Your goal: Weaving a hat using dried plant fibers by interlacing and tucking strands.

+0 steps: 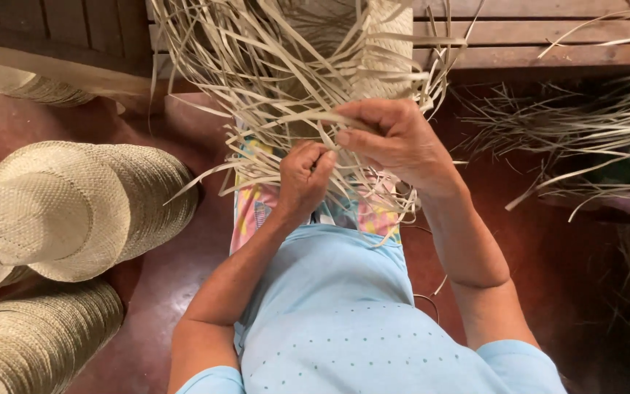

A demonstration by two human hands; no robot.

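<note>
left hand (pixel 305 177): you're closing it into a fist on the straw strips (pixel 286 80), low on your lap.
right hand (pixel 391 140): you're pinching a strip at fingertips, just above the left.
weave: half-woven piece (pixel 380 51) lying straight ahead of both hands, strips fanning toward you.
nearer hand: right.
side: finished straw hats (pixel 74 208) sitting well apart.

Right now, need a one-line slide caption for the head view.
Left hand and right hand pinch pale straw strips of a half-woven piece over the lap, finished woven hats stacked alongside.
</note>
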